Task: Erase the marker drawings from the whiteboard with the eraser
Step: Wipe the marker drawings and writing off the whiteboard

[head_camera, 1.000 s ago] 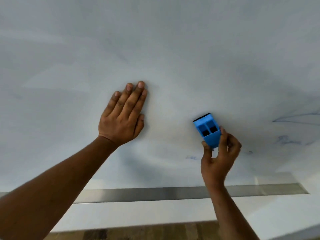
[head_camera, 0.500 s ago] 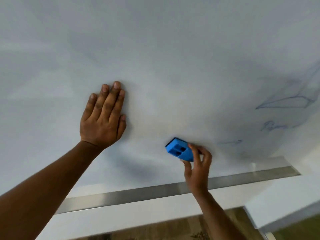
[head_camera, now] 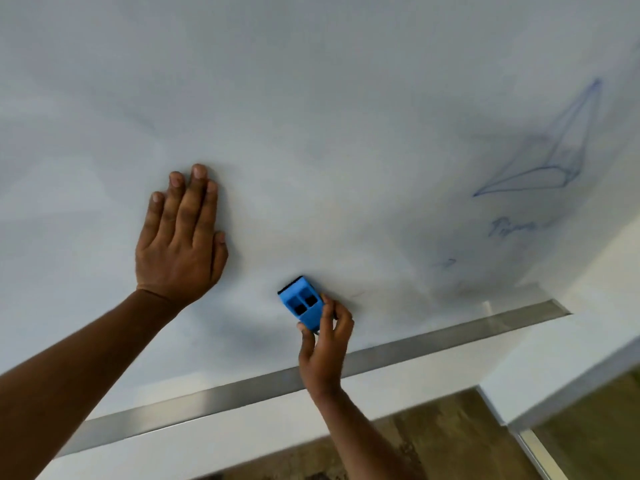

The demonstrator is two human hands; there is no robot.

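The right hand [head_camera: 323, 344] pinches the blue eraser [head_camera: 302, 304] flat against the whiteboard [head_camera: 346, 116] near its bottom edge, while the flat, straight-fingered left hand [head_camera: 180, 237] braces; firm overlapping strokes should carry toward the blue marker drawings [head_camera: 540, 161] at the right edge.

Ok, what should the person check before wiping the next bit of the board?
1. Right hand has a grip on the blue eraser: ok.
2. Eraser against the whiteboard: ok, as far as can be seen.
3. Left hand flat on the board, away from the eraser: ok.
4. Blue pyramid drawing wiped off: not ok.
5. Blue scribbled word wiped off: not ok.
6. Eraser pad clean: cannot tell.
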